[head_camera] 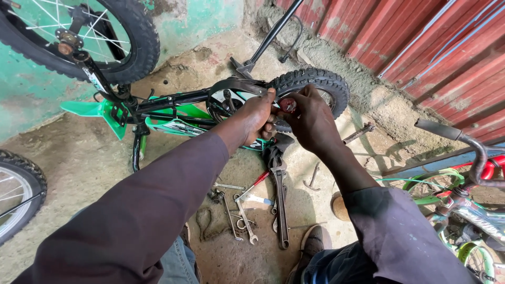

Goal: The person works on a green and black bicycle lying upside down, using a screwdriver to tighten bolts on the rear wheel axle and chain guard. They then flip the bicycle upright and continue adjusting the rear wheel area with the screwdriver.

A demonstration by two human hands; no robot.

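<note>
A small green and black bike (173, 113) is laid on its side on the concrete floor (79, 158), near the wall, and both hands are closed at the hub of its rear wheel (315, 84). The left hand (259, 117) is gripped on the chain guard (236, 87) beside the hub, while a small red part (288, 104) at the hub is pinched by the fingers of the right hand (310, 118). Wrenches (247, 210) and a large pipe wrench (280, 200) are scattered on the floor just below the hands.
</note>
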